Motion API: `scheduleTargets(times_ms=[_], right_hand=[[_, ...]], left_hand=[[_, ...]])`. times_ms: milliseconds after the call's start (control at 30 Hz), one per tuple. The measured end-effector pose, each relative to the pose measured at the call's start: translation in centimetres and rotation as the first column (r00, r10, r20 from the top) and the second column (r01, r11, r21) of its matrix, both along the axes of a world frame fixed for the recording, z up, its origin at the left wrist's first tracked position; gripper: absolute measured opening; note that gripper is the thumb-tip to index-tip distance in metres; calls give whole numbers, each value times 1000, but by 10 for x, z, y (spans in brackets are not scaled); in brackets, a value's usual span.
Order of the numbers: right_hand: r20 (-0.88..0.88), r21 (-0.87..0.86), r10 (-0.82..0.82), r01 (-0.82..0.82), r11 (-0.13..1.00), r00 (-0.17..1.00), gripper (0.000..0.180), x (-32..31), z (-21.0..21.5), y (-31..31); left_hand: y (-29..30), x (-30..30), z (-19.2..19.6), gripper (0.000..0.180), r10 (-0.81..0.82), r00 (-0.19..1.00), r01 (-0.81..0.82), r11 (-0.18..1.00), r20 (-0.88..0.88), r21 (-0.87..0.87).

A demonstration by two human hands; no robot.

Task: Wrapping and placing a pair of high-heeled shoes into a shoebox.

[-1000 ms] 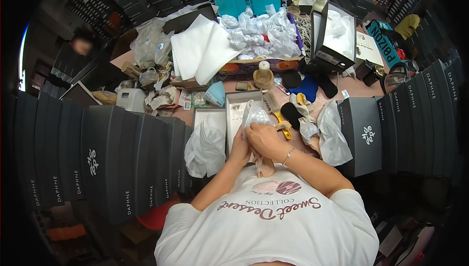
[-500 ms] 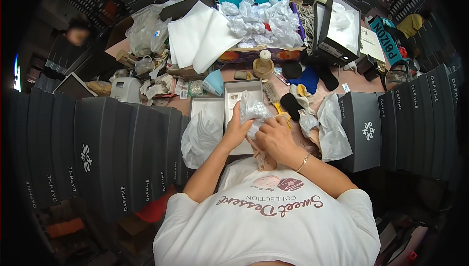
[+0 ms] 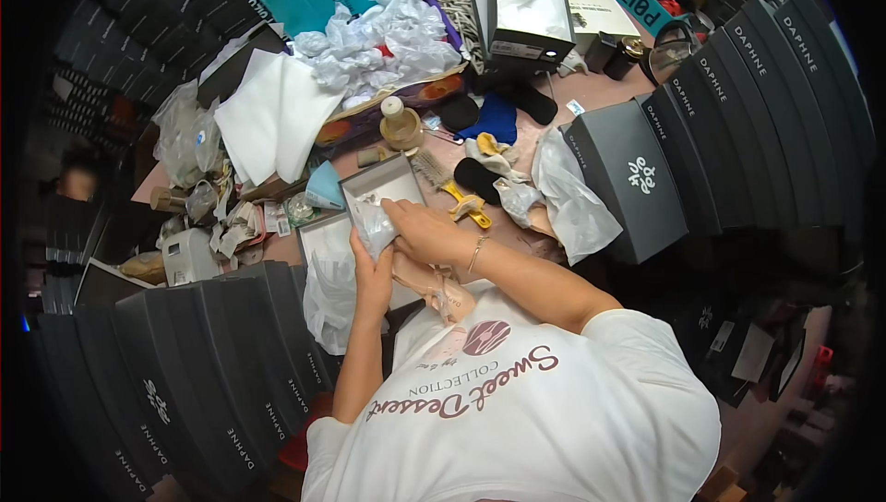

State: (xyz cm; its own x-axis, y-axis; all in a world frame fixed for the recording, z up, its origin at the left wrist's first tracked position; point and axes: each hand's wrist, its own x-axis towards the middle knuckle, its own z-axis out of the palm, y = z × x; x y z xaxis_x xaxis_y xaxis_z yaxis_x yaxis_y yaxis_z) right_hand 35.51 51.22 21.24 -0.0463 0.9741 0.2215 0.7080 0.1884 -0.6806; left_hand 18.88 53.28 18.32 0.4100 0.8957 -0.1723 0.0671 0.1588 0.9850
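Observation:
Between my hands is a beige shoe point(image 3: 450, 301), its insole end pointing toward my chest. Crumpled white tissue paper point(image 3: 374, 225) covers its far end. My left hand point(image 3: 371, 271) is closed around the paper-covered end from the left. Pressing against the paper from the right, my right hand point(image 3: 425, 228) has curled fingers, partly hidden. Beneath them lies an open shoebox point(image 3: 383, 171) with a pale inside. Its neighbour, a second box part point(image 3: 320, 228), holds white plastic or tissue wrap point(image 3: 330, 294).
A yellow-handled brush point(image 3: 469, 207), a black pad point(image 3: 477, 181) and another partly wrapped shoe point(image 3: 538, 219) lie to the right. Beyond stand a pump bottle point(image 3: 401, 124) and a carton of crumpled paper point(image 3: 378, 45). Dark shoebox rows point(image 3: 628, 170) flank both sides.
The view has turned, so the table appears rotated and shifted left. My right hand has moved farther up the paper, and more of the shoe's near end shows.

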Motion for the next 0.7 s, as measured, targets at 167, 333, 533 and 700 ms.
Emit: scheduleTargets(times_ms=[167, 333, 533, 700], right_hand=[[102, -55, -106, 112, 992, 989, 27, 2, -7, 12], [-74, -223, 33, -49, 974, 997, 46, 6, -1, 8], [52, -333, 177, -150, 931, 983, 89, 12, 43, -62], [-277, -244, -155, 87, 966, 948, 67, 31, 16, -111]], left_hand=[[2, 8, 6, 66, -81, 997, 81, 995, -3, -51], [2, 4, 2, 74, 8, 1000, -8, 1000, 9, -22], [11, 2, -33, 80, 225, 974, -224, 973, -6, 60], [14, 36, 7, 64, -135, 991, 135, 987, -5, 88]])
